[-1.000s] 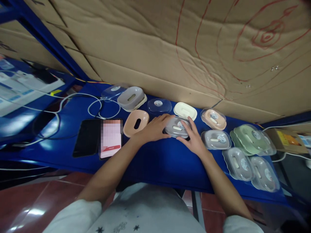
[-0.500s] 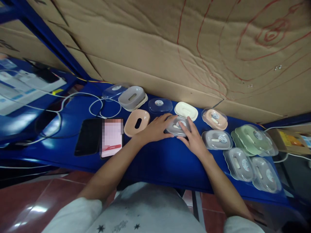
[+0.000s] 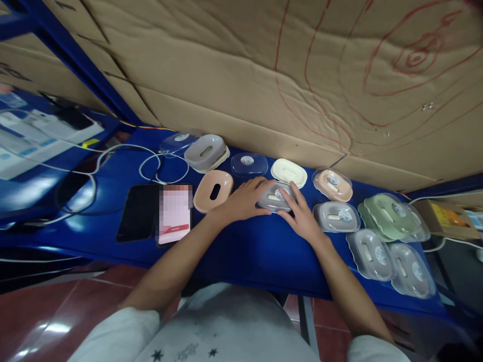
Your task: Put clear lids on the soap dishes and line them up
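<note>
A grey soap dish (image 3: 274, 202) with a clear lid and a round sticker sits on the blue table in front of me. From its left side, my left hand (image 3: 251, 200) grips it, thumb along the near edge and fingers over the far edge. My right hand (image 3: 301, 215) holds its right end, with a finger lying on the lid. Just beyond is a cream tray (image 3: 289, 173), and a loose clear lid (image 3: 249, 164) lies to its left. A peach dish (image 3: 204, 193) with a dark slot lies left of my left hand.
Lidded dishes stand at right: a peach one (image 3: 334, 185), several grey ones (image 3: 337, 217) and green ones (image 3: 387, 216). A grey dish (image 3: 206, 152) rests at back left. Nearer are a phone (image 3: 174, 216), a black tablet-like slab (image 3: 136, 213) and white cables (image 3: 143, 148). Cardboard (image 3: 226, 75) walls the back.
Both hands stay on the grey soap dish with hardly any movement. The view has shifted very slightly; the other dishes lie where they were.
</note>
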`<state>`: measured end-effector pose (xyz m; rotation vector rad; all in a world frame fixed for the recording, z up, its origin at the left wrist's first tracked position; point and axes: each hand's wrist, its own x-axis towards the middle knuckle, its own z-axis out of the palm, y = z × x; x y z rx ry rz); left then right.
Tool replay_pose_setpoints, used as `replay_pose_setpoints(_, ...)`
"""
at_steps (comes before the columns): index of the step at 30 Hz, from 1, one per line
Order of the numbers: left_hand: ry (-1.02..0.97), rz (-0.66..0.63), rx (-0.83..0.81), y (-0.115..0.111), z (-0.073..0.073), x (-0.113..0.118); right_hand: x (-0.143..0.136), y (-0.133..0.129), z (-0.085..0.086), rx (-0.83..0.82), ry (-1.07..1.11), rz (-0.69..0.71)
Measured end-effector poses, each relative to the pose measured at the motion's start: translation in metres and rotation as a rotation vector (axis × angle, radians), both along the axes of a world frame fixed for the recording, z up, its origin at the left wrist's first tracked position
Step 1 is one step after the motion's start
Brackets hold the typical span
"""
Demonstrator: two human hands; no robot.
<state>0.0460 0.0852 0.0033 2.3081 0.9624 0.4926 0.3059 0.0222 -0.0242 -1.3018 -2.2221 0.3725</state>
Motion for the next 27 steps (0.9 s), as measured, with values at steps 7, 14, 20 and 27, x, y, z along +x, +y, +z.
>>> replay_pose_setpoints(7, 0.11, 0.04, 0.083, -0.007, 0.003, 0.001, 0.0, 0.0, 0.0, -0.016, -0.015, -0.017)
replay_pose_setpoints(14, 0.242, 0.082, 0.252, -0.011, 0.017, 0.0, 0.002, 0.001, 0.003, -0.037, -0.036, -0.012)
replay_pose_setpoints(20, 0.448, 0.542, 0.291, -0.015, 0.045, -0.015, 0.003, 0.002, 0.002, 0.036, -0.094, -0.144)
replay_pose_setpoints(27, 0.541, 0.473, 0.235, -0.017, 0.028, -0.014, -0.006, -0.001, 0.001, 0.188, -0.266, -0.199)
